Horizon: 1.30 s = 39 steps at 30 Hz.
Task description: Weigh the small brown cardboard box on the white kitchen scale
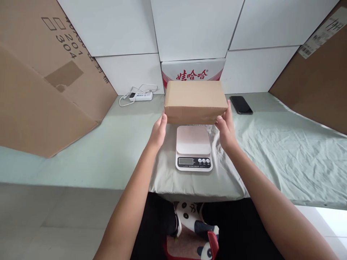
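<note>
A closed brown cardboard box (195,95) is held between my two hands, behind and above a white kitchen scale (193,141). My left hand (159,130) grips the box's near left corner, thumb on its side. At the near right corner, my right hand (226,126) holds it with the thumb in front and fingers along the right side. Most of the left fingers are hidden behind the box. The scale's plate carries nothing, and its small display looks blank.
Large cardboard sheets or boxes stand at the left (54,83) and right (317,68). Against the white wall is a printed carton (193,68). A white power strip (141,96) with a cable lies left; a black phone (241,104) lies right. Pale green cloth (121,148) covers the table.
</note>
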Available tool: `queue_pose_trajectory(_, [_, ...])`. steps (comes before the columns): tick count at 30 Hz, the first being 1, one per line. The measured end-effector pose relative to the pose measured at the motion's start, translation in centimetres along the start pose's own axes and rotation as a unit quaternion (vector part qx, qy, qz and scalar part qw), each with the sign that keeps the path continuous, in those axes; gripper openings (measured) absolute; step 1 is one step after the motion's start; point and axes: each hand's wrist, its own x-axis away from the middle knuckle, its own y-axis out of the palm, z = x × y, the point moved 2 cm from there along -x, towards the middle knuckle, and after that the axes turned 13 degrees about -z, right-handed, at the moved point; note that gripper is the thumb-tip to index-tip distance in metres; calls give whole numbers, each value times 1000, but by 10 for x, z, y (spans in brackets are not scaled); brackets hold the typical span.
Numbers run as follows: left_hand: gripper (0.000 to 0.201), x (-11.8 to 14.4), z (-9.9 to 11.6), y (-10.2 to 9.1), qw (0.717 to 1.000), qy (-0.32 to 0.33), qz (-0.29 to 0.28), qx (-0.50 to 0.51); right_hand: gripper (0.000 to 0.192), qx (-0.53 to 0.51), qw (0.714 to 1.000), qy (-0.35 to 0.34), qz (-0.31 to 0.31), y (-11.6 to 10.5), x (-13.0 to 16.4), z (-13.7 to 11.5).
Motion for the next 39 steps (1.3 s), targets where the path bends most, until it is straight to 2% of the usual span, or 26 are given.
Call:
queue_pose_trajectory(3, [88, 22, 13, 5, 998, 44, 12, -44, 94, -30, 999, 20, 30, -6, 19, -26])
queue_pose_trajectory(7, [88, 50, 14, 17, 997, 52, 9, -57, 84, -1, 999, 15, 46, -12, 43, -54])
queue_pose_trajectory(12, [85, 87, 6, 36, 997, 28, 52, -39, 61, 1, 997, 51, 52, -13, 65, -66])
queue_pose_trajectory(16, [78, 112, 7, 43, 996, 34, 84, -3, 53, -1, 997, 69, 47, -11, 80, -68])
queue_pose_trajectory(29, [84, 114, 5, 35, 996, 15, 78, 27, 49, 51, 995, 68, 56, -8, 83, -74])
queue_pose_trajectory(39, [81, 116, 6, 37, 997, 17, 70, 37, 46, 82, 994, 45, 62, -12, 84, -75])
